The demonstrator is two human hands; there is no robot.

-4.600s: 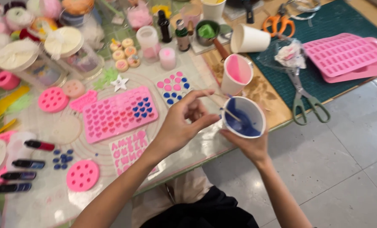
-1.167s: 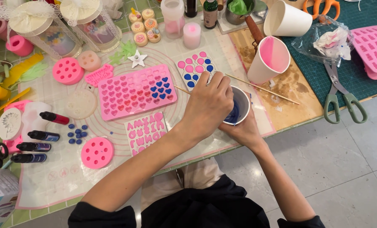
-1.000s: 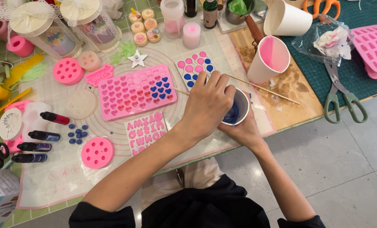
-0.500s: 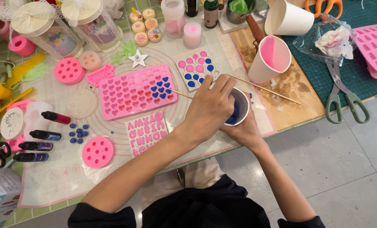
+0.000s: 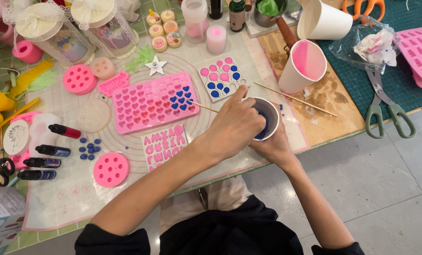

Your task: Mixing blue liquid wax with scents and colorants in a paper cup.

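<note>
Paper cup (image 5: 269, 118) with blue liquid inside sits near the front edge of the craft table (image 5: 315, 127), gripped from below and behind by the right hand (image 5: 273, 147), whose fingers are wrapped closed around its wall. Left hand (image 5: 234, 123) lies over the near side of the cup's rim, fingers curled narrow and pinched together; whatever they pinch is hidden, so it cannot be told. A thin wooden stick (image 5: 202, 106) shows just to the left of that hand, its tip reaching the pink heart mould (image 5: 152, 101), where a block of cavities at the right end is filled blue. Just behind the cup lies a small round-cavity mould (image 5: 220, 79) with pink and blue fills. A second paper cup (image 5: 303, 66), pink inside, leans close by to the right, with another long stick (image 5: 296, 99) lying between the two cups. Green-handled scissors (image 5: 386, 106) rest on the cutting mat, well apart to the right.
</note>
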